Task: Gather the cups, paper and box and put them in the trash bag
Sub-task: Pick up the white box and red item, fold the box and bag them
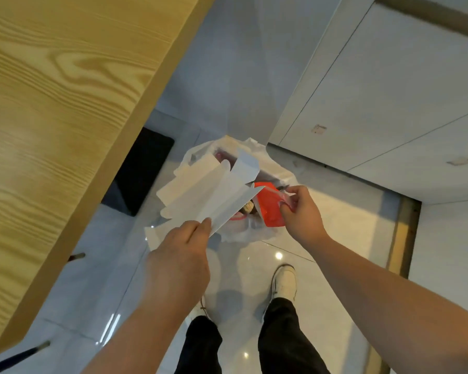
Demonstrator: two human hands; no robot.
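A white translucent trash bag point(274, 168) sits open on the glossy floor in front of my feet. My left hand point(184, 244) is shut on a flattened white cardboard box point(214, 193), held tilted over the bag's mouth. My right hand point(300, 206) pinches the bag's thin plastic rim on its right side. Inside the bag lie a red item point(270, 209) and other dark and pink rubbish that I cannot tell apart. No cups are clearly visible.
A light wooden table point(65, 103) fills the left, its edge running diagonally next to the bag. A black flat object point(141, 174) lies on the floor under the table edge. White cabinet panels point(389, 90) stand at the right. My white shoes point(284, 282) stand just behind the bag.
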